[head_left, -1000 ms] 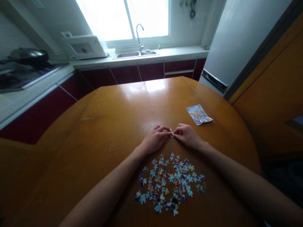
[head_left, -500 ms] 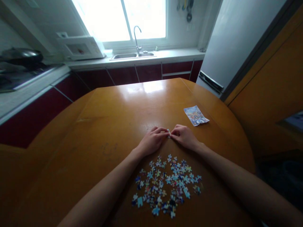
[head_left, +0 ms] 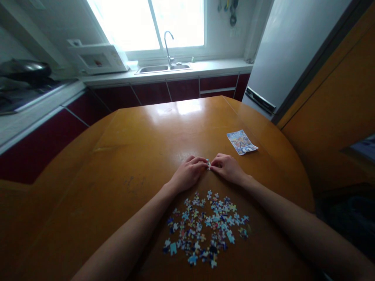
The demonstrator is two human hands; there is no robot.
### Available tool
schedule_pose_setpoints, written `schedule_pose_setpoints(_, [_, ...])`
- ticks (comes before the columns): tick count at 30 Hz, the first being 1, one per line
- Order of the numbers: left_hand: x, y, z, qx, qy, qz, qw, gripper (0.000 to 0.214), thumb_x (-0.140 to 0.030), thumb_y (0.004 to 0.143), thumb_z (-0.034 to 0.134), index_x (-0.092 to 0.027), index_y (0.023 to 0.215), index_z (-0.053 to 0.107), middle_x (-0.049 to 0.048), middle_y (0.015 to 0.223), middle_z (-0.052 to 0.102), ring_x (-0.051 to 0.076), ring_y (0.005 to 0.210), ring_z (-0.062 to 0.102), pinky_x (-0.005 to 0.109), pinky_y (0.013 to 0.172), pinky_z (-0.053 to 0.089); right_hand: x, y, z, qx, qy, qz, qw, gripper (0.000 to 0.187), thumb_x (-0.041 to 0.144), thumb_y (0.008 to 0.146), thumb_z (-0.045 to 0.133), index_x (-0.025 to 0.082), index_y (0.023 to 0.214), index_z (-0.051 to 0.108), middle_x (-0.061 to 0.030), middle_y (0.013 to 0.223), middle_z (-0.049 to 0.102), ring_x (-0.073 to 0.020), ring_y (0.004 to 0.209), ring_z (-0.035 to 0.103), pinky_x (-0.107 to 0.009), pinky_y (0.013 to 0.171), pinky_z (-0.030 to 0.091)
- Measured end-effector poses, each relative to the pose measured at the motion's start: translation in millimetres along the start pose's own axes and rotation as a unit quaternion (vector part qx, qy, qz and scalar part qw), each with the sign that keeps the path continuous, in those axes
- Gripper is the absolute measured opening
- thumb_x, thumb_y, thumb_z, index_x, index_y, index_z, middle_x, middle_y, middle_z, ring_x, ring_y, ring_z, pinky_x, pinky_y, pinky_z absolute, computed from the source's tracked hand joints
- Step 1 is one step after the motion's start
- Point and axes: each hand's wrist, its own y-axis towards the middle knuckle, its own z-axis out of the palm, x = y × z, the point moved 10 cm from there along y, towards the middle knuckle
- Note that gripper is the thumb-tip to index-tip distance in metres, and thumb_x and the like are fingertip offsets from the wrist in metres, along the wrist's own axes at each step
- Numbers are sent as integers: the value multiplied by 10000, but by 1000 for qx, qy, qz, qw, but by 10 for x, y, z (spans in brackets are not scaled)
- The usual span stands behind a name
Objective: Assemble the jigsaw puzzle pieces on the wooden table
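Between my fingertips, beyond the loose pile, are small pale jigsaw puzzle pieces [head_left: 208,164] on the table; how many there are I cannot make out. My left hand [head_left: 191,170] grips them from the left with its fingers bent together. From the right, my right hand [head_left: 227,168] pinches the same pieces between thumb and fingers. Nearer to me, between my forearms, lies a scattered pile of jigsaw puzzle pieces [head_left: 215,220], in light blue, white, dark blue and other colours.
A creased printed picture sheet [head_left: 242,142] lies beyond my right hand on the wooden table [head_left: 140,140]. Past the table's far edge are a counter with a sink [head_left: 154,69] and a microwave [head_left: 98,58]. A fridge [head_left: 271,54] stands at the right, a stove with a pan [head_left: 27,70] at the left.
Both hands stay at the same spot on the pieces, with hardly any finger movement. The whole view has shifted very slightly.
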Motion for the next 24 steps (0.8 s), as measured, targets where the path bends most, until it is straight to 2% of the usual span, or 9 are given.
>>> schedule_pose_setpoints(5, [7,-14,-12,-3,26,-12,1000,471,-1,810,497,-286,1144,667,34,1249,575,237,1133,488,459,1022,485,22,-4,-17,-1,-5,2,1000,82,240,840,693,200,794,747,-30,816,656,-138,709,585,-254,644,405])
schedule_pose_setpoints(16, [10,-27,11,-2,24,7,1000,477,-16,825,520,-330,1141,688,31,1241,555,226,1099,490,449,990,500,6,8,1,-4,-12,4,1000,95,257,846,691,204,786,742,-30,807,647,-139,707,580,-255,656,409])
schedule_pose_setpoints(24, [-3,-12,21,4,24,3,1000,401,-64,870,513,-306,1147,673,40,1234,565,236,1135,471,457,1004,491,11,16,-7,7,-8,8,1000,89,254,845,691,203,798,746,-29,817,655,-137,715,585,-249,653,408])
